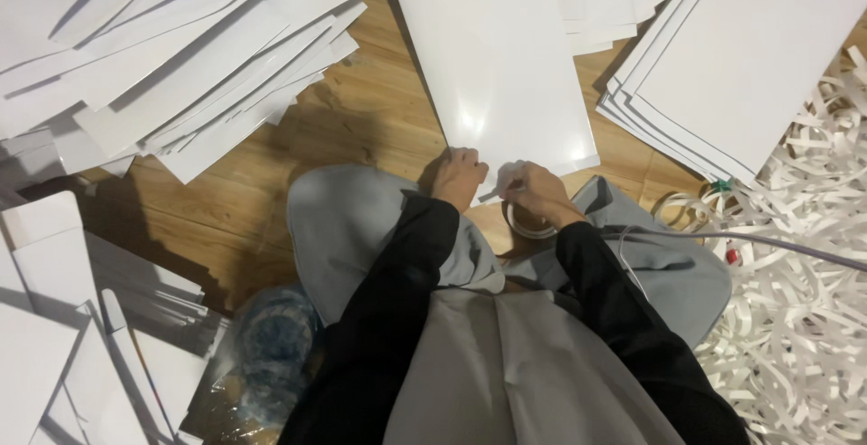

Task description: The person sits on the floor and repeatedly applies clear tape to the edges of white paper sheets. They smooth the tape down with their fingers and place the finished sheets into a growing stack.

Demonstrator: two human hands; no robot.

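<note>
Two hands at near edge of glossy white sheet (pixel 501 66) on wooden floor (pixel 361 129), between bent knees. Left hand (pixel 459 177) curled knuckles-down on sheet's near edge, fingers together, pinning it. Right hand (pixel 535 192) just beside, fingertips pinched on thin white strip (pixel 489 196) running along that edge. Tape roll (pixel 531 225) on floor under right hand, touching or nearly so; cannot tell. Judgement for doing it well: keep left hand flat and firm so sheet stays put, pull strip low and steady along edge, avoid kinking glossy surface. Neat stack of white sheets (pixel 741 57) far right, squared, dark edge lines showing. Loose fanned heap of white sheets (pixel 172 57) far left, overlapping at angles. Folded white cartons (pixel 54 319) near left, flat and boxy, no labels visible. Tangle of white paper strips (pixel 804 255) right, with small green and red bits near its edge, too small to identify. Clear plastic bag (pixel 271 346) with bluish contents near left knee.
</note>
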